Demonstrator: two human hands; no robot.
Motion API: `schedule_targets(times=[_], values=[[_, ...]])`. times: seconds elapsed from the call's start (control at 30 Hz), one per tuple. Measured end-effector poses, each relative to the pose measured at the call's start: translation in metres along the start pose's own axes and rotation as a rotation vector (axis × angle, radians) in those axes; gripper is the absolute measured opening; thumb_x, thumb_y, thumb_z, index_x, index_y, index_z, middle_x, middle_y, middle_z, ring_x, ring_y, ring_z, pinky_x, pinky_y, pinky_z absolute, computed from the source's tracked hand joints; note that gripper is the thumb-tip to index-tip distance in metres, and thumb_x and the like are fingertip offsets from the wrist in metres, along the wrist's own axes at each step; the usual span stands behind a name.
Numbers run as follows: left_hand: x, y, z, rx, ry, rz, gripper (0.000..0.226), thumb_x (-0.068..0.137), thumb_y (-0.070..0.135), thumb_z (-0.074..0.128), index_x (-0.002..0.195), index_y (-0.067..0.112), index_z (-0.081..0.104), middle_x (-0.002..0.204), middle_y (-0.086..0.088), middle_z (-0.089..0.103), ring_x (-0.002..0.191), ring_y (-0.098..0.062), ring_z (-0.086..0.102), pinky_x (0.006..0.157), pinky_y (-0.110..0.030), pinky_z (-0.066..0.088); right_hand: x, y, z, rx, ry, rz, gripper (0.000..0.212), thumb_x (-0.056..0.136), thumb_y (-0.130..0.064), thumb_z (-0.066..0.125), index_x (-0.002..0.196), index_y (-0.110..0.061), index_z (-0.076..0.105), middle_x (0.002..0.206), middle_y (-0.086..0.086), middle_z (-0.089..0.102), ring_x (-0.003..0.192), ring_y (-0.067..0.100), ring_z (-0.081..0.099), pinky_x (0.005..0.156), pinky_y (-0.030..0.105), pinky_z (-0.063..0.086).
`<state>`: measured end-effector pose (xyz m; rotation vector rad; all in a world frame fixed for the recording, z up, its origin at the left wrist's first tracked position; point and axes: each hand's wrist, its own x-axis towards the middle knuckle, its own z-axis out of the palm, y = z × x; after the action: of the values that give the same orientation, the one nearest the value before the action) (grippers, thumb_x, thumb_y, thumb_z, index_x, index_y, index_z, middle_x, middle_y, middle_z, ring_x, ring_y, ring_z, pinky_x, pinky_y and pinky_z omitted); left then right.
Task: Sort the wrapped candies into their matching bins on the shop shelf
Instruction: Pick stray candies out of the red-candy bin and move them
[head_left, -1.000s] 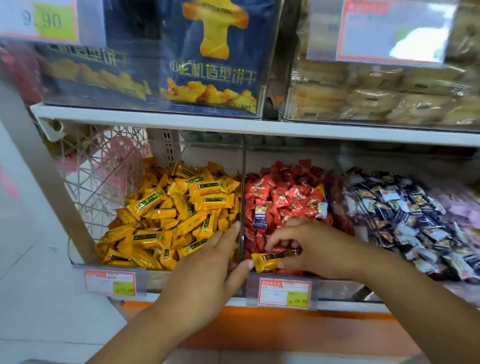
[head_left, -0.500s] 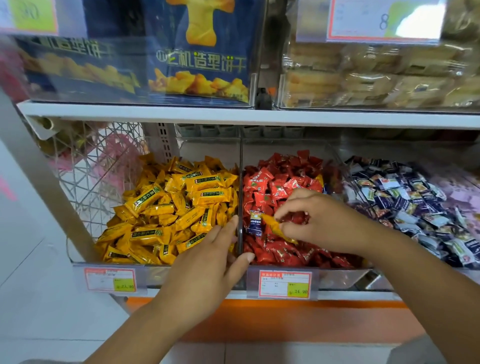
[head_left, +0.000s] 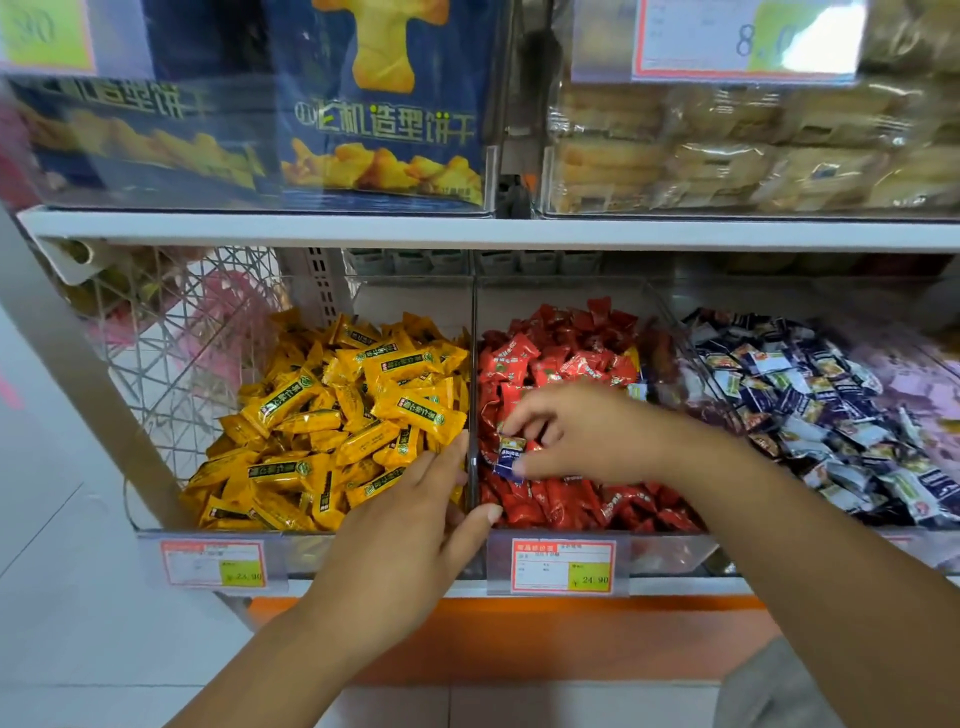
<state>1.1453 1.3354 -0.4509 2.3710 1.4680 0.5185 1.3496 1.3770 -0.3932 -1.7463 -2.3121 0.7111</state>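
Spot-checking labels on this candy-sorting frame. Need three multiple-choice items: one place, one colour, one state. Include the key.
1. The right hand is in which bin?
A. yellow bin
B. red bin
C. blue-and-white bin

2. What colour is the wrapper of the candy it pinches?
A. yellow
B. red
C. blue and white

3. The left hand is:
A. open, fingers straight, at the divider
B. clenched round a price tag
C. out of view

Key:
1 B: red candies lie all around it.
2 C: the wrapper stands out blue and white against the red.
3 A: fingers lie on one side of the divider and the thumb on the other, with nothing visibly held.
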Motion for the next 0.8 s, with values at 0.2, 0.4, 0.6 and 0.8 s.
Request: schedule_targets(times=[0.2, 0.4, 0.6, 0.8], values=[[0.002, -0.002, 0.001, -0.019, 0.012, 0.017, 0.065, 0.089, 0.063, 0.031, 0.149, 0.043, 0.015, 0.119, 0.026, 0.042, 0.098, 0.005, 0.053, 0.067, -0.02, 0.042, 0.001, 0.007, 0.024, 0.041, 0.19, -0.077, 0.009, 0.09, -0.03, 0.064, 0.096, -0.026, 0.069, 0.093, -0.012, 0.055, 0.085, 0.004, 0.055, 0.08, 0.027, 0.049], [0.002, -0.002, 0.002, -0.036, 0.017, 0.026, 0.07, 0.087, 0.064, 0.028, 0.151, 0.044, 0.008, 0.116, 0.024, 0.043, 0.094, 0.004, 0.055, 0.064, -0.017, 0.043, -0.021, 0.038, -0.009, 0.196, 0.149, 0.113, 0.004, 0.089, -0.028, 0.067, 0.091, -0.028, 0.07, 0.087, -0.013, 0.066, 0.08, 0.001, 0.061, 0.07, 0.017, 0.048], [0.002, -0.002, 0.003, -0.049, 0.012, 0.03, 0.074, 0.081, 0.071, 0.022, 0.149, 0.044, 0.013, 0.118, 0.026, 0.043, 0.093, 0.004, 0.056, 0.063, -0.016, 0.043, -0.017, 0.039, 0.017, -0.078, 0.004, 0.145, 0.037, 0.088, -0.017, 0.067, 0.123, -0.028, 0.061, 0.117, -0.008, 0.057, 0.107, 0.009, 0.055, 0.082, 0.02, 0.042], [0.001, -0.001, 0.001, -0.03, 0.002, 0.025, 0.082, 0.074, 0.073, 0.014, 0.15, 0.044, 0.009, 0.109, 0.025, 0.043, 0.087, 0.003, 0.054, 0.058, -0.015, 0.039, -0.025, 0.037, -0.001, 0.202, 0.162, 0.11, 0.011, 0.086, -0.02, 0.069, 0.09, -0.026, 0.06, 0.083, -0.016, 0.055, 0.067, -0.001, 0.052, 0.059, 0.018, 0.042]])
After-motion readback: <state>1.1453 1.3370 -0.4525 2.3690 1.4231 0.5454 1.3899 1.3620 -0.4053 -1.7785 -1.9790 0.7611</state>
